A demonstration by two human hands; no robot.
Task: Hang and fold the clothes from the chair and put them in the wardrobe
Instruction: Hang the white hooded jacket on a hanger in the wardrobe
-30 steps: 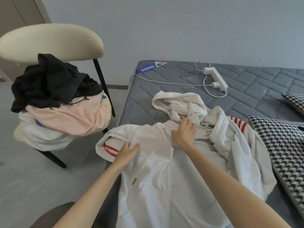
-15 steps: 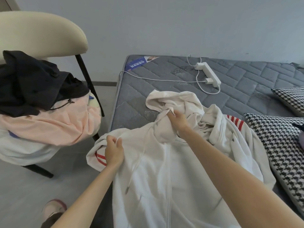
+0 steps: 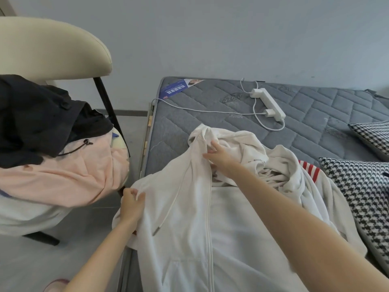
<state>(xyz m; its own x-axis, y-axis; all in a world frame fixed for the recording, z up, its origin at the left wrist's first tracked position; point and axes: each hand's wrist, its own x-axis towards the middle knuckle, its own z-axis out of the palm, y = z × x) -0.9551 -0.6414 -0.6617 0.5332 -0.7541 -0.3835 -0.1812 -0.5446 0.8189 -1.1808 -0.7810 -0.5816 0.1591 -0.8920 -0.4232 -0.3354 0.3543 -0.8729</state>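
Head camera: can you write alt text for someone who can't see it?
A white hoodie lies on a grey mattress, a person's left hand gripping its shoulder, the right hand touching its collar. Alongside, a chair holds piled clothes; a power strip and checked pillows lie on the mattress.
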